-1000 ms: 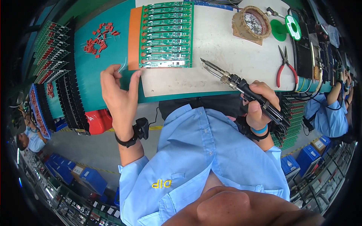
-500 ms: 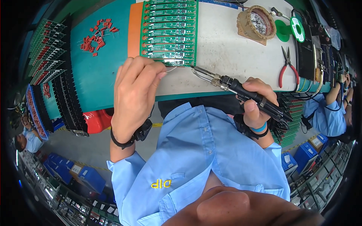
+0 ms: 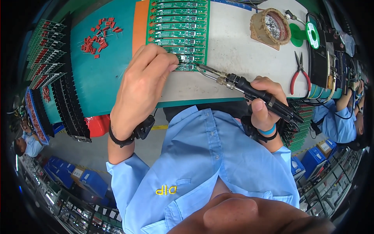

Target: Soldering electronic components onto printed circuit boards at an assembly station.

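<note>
A panel of narrow green circuit boards lies in front of me, with one edge over an orange strip. My left hand is closed in a pinch at the panel's near left part, holding a thin wire over the nearest boards. Much of whatever is in the pinch is hidden by the fingers. My right hand is wrapped round a black soldering iron with a thin curved metal tube beside its tip. The tip reaches the near right edge of the panel, close to the wire.
Red components with leads lie loose on the green mat. At right are a brown pot of silvery scraps, a green solder spool and red-handled pliers. Stacked boards stand far left. Another person sits at right.
My left hand has moved farther in over the panel with the wire. The iron's tip now sits slightly higher on the near boards. The whole view has shifted slightly.
</note>
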The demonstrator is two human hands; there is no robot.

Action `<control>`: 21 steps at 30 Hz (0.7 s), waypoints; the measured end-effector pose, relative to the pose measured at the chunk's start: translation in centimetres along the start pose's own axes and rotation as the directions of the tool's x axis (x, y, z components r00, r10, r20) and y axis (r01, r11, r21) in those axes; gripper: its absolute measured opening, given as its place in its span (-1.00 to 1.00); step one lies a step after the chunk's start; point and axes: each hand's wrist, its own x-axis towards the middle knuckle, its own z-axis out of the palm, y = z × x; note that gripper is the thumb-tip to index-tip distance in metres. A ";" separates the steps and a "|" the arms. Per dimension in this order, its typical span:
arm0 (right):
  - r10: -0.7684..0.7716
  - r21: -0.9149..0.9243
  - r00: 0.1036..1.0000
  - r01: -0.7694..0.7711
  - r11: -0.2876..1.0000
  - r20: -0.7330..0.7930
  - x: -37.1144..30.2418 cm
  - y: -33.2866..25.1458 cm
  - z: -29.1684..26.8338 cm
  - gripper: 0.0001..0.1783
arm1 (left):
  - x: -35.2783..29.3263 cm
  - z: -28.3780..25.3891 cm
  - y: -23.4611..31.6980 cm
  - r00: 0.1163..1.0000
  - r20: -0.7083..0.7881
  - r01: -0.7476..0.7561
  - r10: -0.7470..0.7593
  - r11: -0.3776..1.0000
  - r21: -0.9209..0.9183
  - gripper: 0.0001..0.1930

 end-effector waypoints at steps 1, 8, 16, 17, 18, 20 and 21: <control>0.000 -0.007 1.000 0.000 1.000 0.004 0.0 0.1 0.0 -0.60 | 0.1 0.1 0.0 1.000 0.006 -0.011 0.011 1.000 0.000 -0.88; 0.014 -0.002 1.000 -0.014 1.000 0.010 0.2 0.2 0.3 -0.60 | 0.3 0.7 -0.4 0.999 0.021 -0.040 0.040 0.999 0.011 -0.87; -0.021 -0.004 0.999 0.021 1.000 0.032 0.7 0.4 0.5 -0.62 | 0.5 0.9 -0.4 0.998 0.041 -0.039 0.038 0.999 0.031 -0.86; -0.025 -0.003 0.999 0.025 1.000 0.030 0.7 0.4 0.5 -0.62 | 0.5 0.9 -0.4 0.998 0.044 -0.042 0.040 0.998 0.036 -0.86; -0.028 -0.002 0.999 0.028 1.000 0.028 0.7 0.3 0.5 -0.62 | 0.5 0.9 -0.3 0.998 0.047 -0.044 0.042 0.998 0.042 -0.86; -0.041 -0.011 0.999 0.041 0.999 0.036 0.8 0.3 0.4 -0.63 | 0.5 0.9 -0.2 0.998 0.050 -0.044 0.041 0.998 0.047 -0.86; -0.054 -0.020 0.998 0.055 0.998 0.045 0.8 0.4 0.3 -0.63 | 0.5 0.8 -0.2 0.998 0.052 -0.042 0.040 0.998 0.052 -0.86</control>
